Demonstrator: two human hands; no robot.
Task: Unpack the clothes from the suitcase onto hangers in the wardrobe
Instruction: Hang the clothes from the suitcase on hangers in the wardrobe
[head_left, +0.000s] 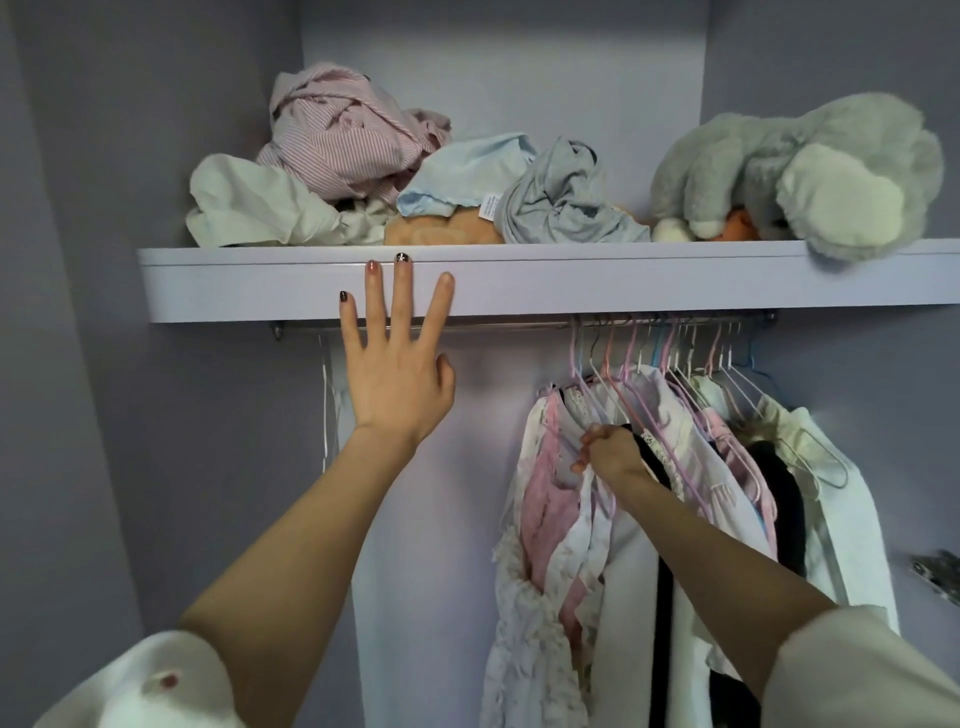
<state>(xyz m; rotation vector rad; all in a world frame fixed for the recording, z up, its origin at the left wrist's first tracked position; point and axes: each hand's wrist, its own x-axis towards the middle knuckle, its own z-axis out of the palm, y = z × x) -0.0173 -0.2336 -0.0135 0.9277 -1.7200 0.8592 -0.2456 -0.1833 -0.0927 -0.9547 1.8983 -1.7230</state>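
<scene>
Many garments already hang on the steel rail (519, 323). Right hand (605, 451) grips the pink-and-white hanging garment (550, 509); left hand (397, 364), fingers spread, holds nothing. Suitcase not visible.

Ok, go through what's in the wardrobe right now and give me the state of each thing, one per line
left hand: open, fingers straight against the shelf edge
right hand: gripping a hanging garment
shelf: loaded with loose items
crumpled clothes: piled unfolded on the shelf
grey plush toy: lying on the shelf, overhanging its edge
hanging clothes: on hangers, bunched at the rail's right end
rail: left part bare
</scene>
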